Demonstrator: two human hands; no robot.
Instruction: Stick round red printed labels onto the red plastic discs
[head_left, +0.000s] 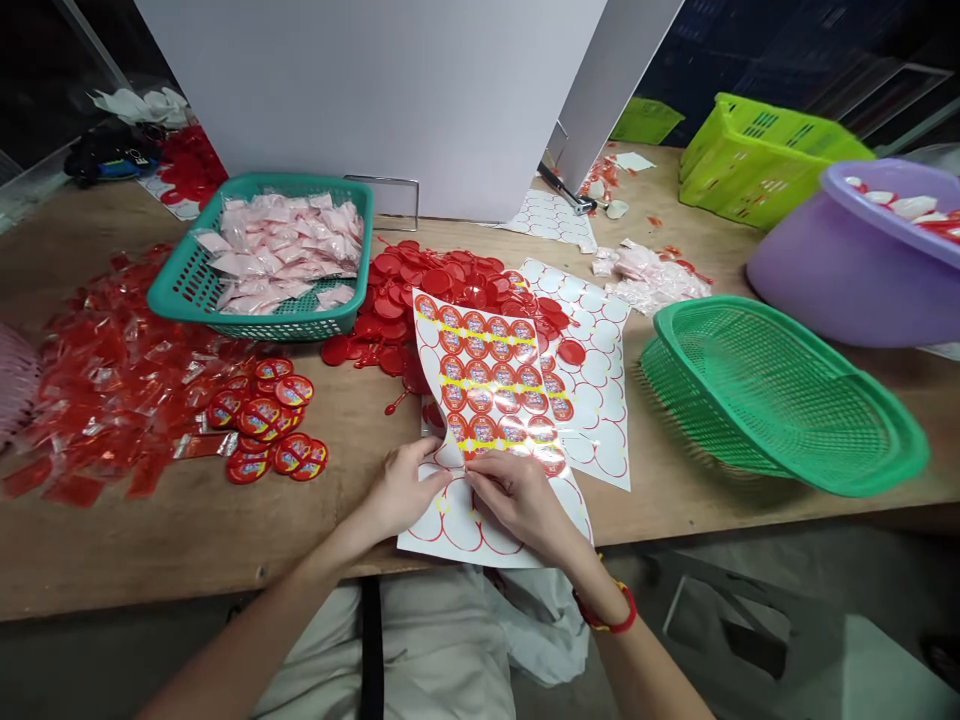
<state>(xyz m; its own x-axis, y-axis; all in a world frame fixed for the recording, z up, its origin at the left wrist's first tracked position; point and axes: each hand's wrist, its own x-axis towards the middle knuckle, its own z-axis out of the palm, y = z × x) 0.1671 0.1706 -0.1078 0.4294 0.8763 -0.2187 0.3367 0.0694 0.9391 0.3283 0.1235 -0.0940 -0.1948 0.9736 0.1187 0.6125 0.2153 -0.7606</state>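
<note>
The left hand (405,490) and right hand (517,500) are closed on the lower end of a sheet of round red labels (487,385), pinching it, its upper part curling off the wooden counter (150,540). It lies partly over a white backing sheet (596,390), beside a heap of red plastic lids (405,300), with loose labels (270,420) off to the left
</note>
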